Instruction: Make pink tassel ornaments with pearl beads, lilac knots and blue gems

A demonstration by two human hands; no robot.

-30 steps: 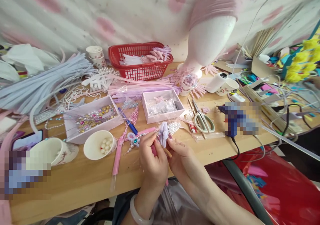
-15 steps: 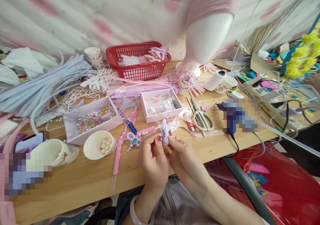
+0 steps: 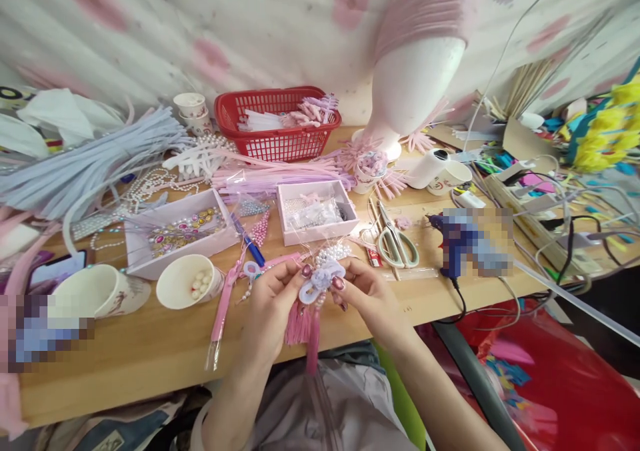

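Left hand (image 3: 270, 304) and right hand (image 3: 371, 297), fingertips closed, pinch opposite sides of a fuzzy pale-lilac looped flower ornament (image 3: 323, 277) above a light-wood table (image 3: 150, 354), apparently shaping it; the next move calls for light, even pressure

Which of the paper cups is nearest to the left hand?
The paper cup with white beads inside is nearest to the left hand. The other front cup is farther to the left, and the remaining cups stand farther back.
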